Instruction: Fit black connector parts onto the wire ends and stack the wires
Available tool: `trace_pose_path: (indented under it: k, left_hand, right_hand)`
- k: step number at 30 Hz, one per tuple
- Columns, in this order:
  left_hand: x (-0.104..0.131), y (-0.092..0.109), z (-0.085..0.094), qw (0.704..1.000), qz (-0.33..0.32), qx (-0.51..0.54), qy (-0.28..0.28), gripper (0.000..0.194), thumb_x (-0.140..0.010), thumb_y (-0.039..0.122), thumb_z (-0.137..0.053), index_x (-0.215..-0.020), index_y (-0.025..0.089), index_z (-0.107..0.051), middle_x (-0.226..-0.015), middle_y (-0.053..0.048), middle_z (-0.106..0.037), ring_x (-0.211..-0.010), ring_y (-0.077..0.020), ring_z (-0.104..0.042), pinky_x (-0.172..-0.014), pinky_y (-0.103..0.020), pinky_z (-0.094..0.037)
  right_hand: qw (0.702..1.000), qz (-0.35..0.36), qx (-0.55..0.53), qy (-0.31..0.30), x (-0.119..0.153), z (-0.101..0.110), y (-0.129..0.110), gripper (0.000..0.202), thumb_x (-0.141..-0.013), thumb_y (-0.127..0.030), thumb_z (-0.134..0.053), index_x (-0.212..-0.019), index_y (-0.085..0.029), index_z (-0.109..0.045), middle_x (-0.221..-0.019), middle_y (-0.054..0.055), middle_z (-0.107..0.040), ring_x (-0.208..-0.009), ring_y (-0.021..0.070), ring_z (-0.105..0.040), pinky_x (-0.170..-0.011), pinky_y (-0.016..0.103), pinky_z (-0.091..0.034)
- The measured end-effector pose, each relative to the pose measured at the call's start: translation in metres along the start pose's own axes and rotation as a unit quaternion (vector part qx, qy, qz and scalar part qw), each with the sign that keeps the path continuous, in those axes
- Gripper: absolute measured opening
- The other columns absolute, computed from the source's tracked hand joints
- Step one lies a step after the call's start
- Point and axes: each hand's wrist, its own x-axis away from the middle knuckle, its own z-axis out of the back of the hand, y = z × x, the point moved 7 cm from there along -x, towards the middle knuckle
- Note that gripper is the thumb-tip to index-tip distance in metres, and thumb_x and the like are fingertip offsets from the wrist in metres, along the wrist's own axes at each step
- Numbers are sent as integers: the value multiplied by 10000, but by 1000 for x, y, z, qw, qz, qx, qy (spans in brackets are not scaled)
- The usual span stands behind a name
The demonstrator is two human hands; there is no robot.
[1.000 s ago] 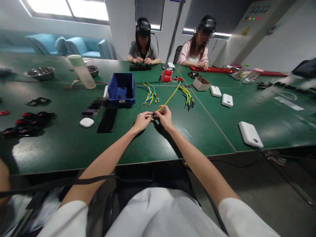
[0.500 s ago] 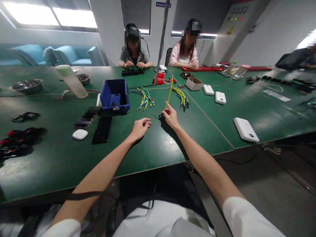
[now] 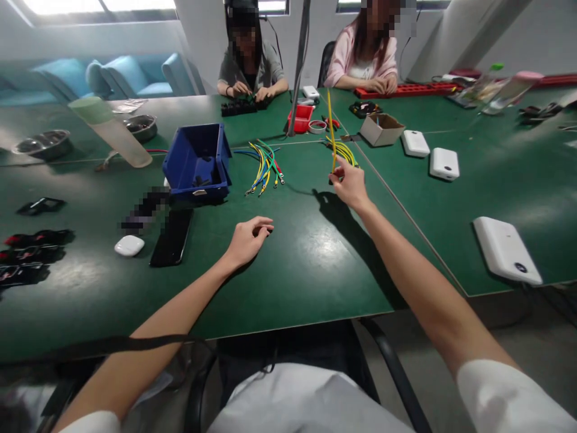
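Observation:
My right hand (image 3: pixel 349 183) pinches a yellow wire (image 3: pixel 332 129) near its lower end, and the wire stands up above the fingers. Just behind that hand lies a bundle of yellow and green wires (image 3: pixel 346 153), partly covered by it. My left hand (image 3: pixel 249 240) rests low on the green table (image 3: pixel 288 270), fingers curled together; a small dark spot shows at the fingertips, too small to name. Beyond the left hand is a second bundle of blue, yellow, green and red wires (image 3: pixel 265 165) with metal lug ends. A blue bin (image 3: pixel 198 189) beside it holds small black pieces.
Left of my hands lie a black phone (image 3: pixel 172 237), a white earbud case (image 3: pixel 129 245) and a tilted bottle (image 3: pixel 112 132). Two people sit across the table. A metal pole (image 3: pixel 299 78), a small cardboard box (image 3: pixel 381 130) and white power banks (image 3: pixel 507 249) stand around.
My right hand has moved right with the yellow wire, over to the right-hand bundle. My left hand stays nearly where it was, fingers still curled. The view has tilted down.

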Motion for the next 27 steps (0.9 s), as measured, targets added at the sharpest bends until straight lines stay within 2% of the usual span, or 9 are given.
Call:
trace_pose_path:
  k: [4, 8, 12, 15, 19, 22, 24, 27]
  left_hand:
    - [-1, -1, 2, 1000, 21, -8, 12, 234, -869, 277, -532, -1035, 154, -640, -920, -84, -711, -776, -179, -678, -769, -334, -550]
    - [-2, -4, 5, 999, 42, 5, 11, 223, -876, 293, -543, -1029, 162, -637, -916, -80, -711, -771, -172, -676, -762, -323, -551]
    - [-2, -6, 8, 998, 49, 24, 18, 205, -871, 283, -555, -1009, 159, -642, -901, -77, -709, -754, -164, -670, -748, -312, -547]
    - [0, -6, 12, 996, 49, 54, 50, 182, -859, 272, -569, -973, 151, -641, -872, -74, -705, -718, -152, -659, -702, -291, -542]
    - [2, -3, 29, 984, 33, 95, 144, 139, -834, 258, -592, -898, 138, -622, -800, -61, -690, -632, -127, -627, -610, -250, -515]
    - [4, 12, 58, 961, -12, 107, 255, 106, -814, 232, -590, -844, 131, -598, -743, -41, -665, -567, -116, -604, -554, -243, -492]
    - [14, 31, 84, 924, -58, 131, 355, 75, -793, 204, -570, -820, 134, -567, -692, -16, -632, -517, -112, -575, -506, -246, -470]
    - [52, 70, 119, 832, -150, 164, 508, 60, -735, 161, -509, -794, 162, -500, -590, 32, -544, -439, -113, -492, -419, -244, -400]
  right_hand:
    - [995, -1, 92, 27, -5, 15, 32, 552, -748, -141, -546, -1300, -160, -549, -865, 73, -662, -789, 240, -609, -805, 395, -473]
    - [992, -29, 117, 47, 1, 18, 56, 472, -756, -148, -514, -1218, -159, -608, -904, 86, -672, -811, 252, -623, -810, 402, -478]
    - [990, -55, 110, 64, 2, 16, 65, 422, -767, -152, -496, -1168, -168, -624, -893, 79, -682, -806, 246, -639, -803, 392, -483]
    - [987, -73, 120, 74, 2, 15, 66, 381, -777, -152, -496, -1134, -158, -629, -897, 91, -689, -814, 250, -647, -799, 385, -482]
    - [982, -87, 149, 75, 3, 14, 62, 335, -801, -151, -485, -1103, -151, -630, -907, 109, -693, -840, 265, -648, -802, 382, -471]
    - [979, -87, 165, 78, 4, 14, 60, 320, -819, -139, -454, -1087, -147, -630, -901, 114, -693, -854, 266, -643, -808, 374, -460]
    - [977, -90, 174, 83, 5, 16, 59, 313, -823, -130, -442, -1074, -144, -628, -904, 121, -688, -866, 267, -634, -815, 372, -451]
    - [971, -101, 197, 96, 6, 21, 56, 294, -820, -137, -448, -1054, -136, -626, -940, 144, -665, -888, 276, -612, -816, 378, -440]
